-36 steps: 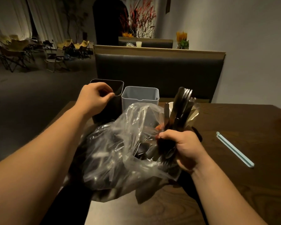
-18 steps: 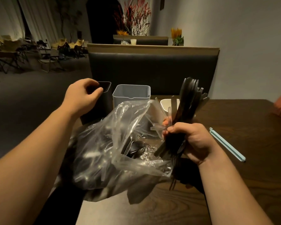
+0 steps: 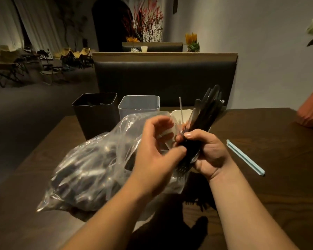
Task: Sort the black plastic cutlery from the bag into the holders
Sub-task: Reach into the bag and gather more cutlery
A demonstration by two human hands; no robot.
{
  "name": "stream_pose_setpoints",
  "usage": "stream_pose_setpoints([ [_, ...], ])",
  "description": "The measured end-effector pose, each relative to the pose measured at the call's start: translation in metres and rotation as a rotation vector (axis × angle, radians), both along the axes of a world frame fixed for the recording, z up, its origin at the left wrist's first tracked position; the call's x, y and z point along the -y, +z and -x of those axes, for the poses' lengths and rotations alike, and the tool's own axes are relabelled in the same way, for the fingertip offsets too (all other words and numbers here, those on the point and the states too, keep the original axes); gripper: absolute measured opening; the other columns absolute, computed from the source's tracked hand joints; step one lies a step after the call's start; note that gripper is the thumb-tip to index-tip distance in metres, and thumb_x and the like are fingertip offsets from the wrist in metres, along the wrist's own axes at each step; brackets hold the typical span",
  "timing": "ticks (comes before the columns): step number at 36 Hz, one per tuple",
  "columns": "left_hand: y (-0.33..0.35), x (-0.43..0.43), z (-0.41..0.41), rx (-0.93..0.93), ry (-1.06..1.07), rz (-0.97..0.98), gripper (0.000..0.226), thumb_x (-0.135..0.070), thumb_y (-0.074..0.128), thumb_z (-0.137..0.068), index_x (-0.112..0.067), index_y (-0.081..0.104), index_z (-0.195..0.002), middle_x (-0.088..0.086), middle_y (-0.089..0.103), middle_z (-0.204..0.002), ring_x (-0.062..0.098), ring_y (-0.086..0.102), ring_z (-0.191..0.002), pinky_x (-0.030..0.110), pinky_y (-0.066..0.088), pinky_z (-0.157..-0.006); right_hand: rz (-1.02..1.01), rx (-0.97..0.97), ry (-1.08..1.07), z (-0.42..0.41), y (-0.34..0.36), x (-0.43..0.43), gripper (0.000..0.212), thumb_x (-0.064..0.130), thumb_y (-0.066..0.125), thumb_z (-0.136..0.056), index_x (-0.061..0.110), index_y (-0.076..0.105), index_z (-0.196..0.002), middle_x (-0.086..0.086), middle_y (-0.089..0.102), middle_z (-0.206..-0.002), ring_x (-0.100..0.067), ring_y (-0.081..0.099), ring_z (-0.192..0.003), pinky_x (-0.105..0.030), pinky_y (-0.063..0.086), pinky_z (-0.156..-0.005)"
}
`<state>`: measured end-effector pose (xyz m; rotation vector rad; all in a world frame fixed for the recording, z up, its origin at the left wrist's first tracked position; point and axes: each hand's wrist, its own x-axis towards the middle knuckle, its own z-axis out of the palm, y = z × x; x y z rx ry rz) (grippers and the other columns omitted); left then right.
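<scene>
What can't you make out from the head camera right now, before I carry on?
All in the head view:
- Black holder: inside too dark to see contents.
- White holder: mostly hidden behind the left hand and the cutlery bundle in the right hand.
- Left hand's grip: fingers blurred, pinch unclear.
- Bag: glare and folds hide which cutlery types are inside.

Dim warm light, dark arm shadows on table (image 3: pixel 260 186), soft blur, wide-angle edge bending

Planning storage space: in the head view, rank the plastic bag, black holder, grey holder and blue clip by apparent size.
1. plastic bag, nearest the camera.
2-3. black holder, grey holder: alike, grey partly hidden by bag.
4. blue clip.
</scene>
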<state>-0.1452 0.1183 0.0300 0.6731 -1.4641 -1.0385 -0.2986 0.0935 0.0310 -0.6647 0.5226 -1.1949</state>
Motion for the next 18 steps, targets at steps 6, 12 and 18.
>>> stream_pose_setpoints([
  [6, -0.028, 0.009, 0.006, 0.216, 0.018, -0.085, 0.07, -0.024, 0.077, -0.078, -0.039, 0.042, -0.136, -0.021, 0.059, -0.127, 0.003, 0.056, -0.125, 0.027, 0.048, -0.103, -0.008, -0.225, -0.199, -0.019, 0.0, -0.002, 0.017, -0.002, 0.063, -0.071, 0.003, 0.075, -0.083, -0.015, 0.07, -0.078, -0.026, 0.068, -0.076, -0.041, 0.056, -0.082],
  [12, -0.034, 0.011, 0.003, 0.289, 0.02, -0.158, 0.073, -0.009, 0.068, -0.072, -0.04, 0.045, -0.135, -0.015, 0.058, -0.128, -0.005, 0.056, -0.12, 0.026, 0.049, -0.104, -0.037, -0.4, -0.471, -0.046, -0.008, -0.004, 0.017, -0.004, 0.066, -0.084, 0.006, 0.078, -0.076, -0.013, 0.075, -0.078, -0.026, 0.073, -0.078, -0.042, 0.06, -0.077],
  [18, -0.039, 0.012, 0.003, 0.094, 0.008, -0.225, 0.059, -0.013, 0.054, -0.068, -0.038, 0.057, -0.121, -0.018, 0.067, -0.113, 0.003, 0.062, -0.112, 0.039, 0.053, -0.1, 0.04, -0.508, -0.675, -0.062, -0.019, -0.002, 0.021, -0.004, 0.069, -0.083, 0.011, 0.078, -0.072, -0.007, 0.076, -0.076, -0.018, 0.074, -0.073, -0.03, 0.057, -0.063],
])
